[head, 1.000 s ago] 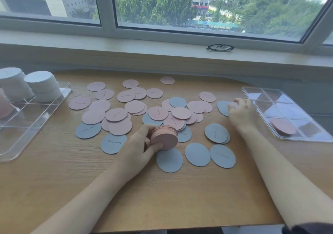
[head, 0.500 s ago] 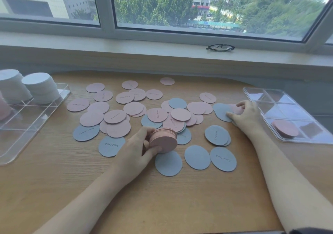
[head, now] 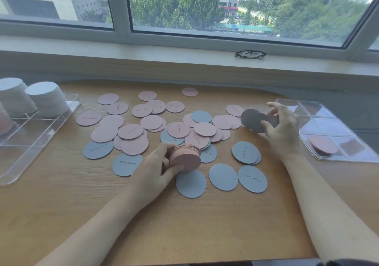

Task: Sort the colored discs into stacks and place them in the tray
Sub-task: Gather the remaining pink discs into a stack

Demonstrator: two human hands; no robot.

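Pink discs and blue-grey discs lie scattered over the wooden table. My left hand grips a thick stack of pink discs tilted on edge near the table's middle. My right hand holds a couple of discs lifted off the table, seen from their shaded side, just left of the clear tray on the right. That tray holds a low pink stack in its near compartment.
A second clear tray at the left holds two tall white disc stacks and a pink stack at the frame edge. Glasses lie on the window sill behind the table.
My right hand has lifted discs off the table at the right end of the pile and turned them up. My left hand keeps hold of the pink stack in place.
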